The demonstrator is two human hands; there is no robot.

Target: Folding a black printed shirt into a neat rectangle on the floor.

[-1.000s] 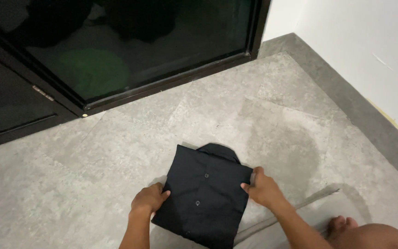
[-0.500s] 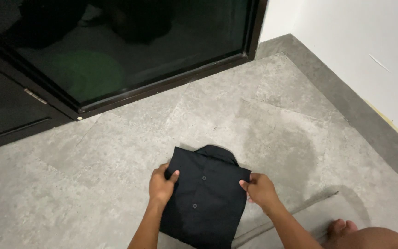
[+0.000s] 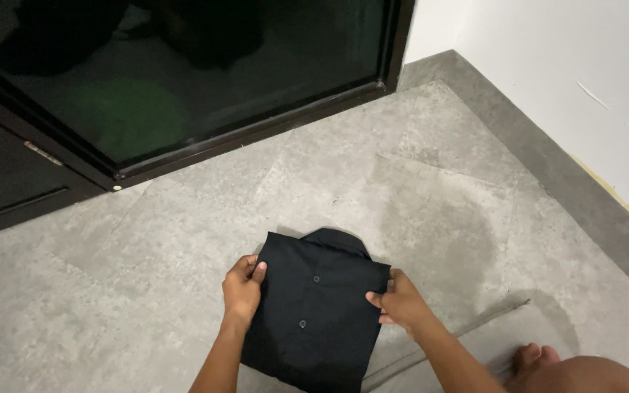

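**Folded black shirt on a grey concrete floor**

The folded black shirt (image 3: 313, 313) lies flat on the mottled grey floor (image 3: 431, 189), collar toward a dark glass sliding door (image 3: 183, 80). The left hand (image 3: 242, 289) pinches its left edge; the right hand (image 3: 402, 302) grips its right edge. A white wall (image 3: 569, 80) with grey skirting runs along the right.

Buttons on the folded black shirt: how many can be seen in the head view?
2. One button sits near the collar, the other button lower down the placket of the shirt. More may be hidden under the folds.
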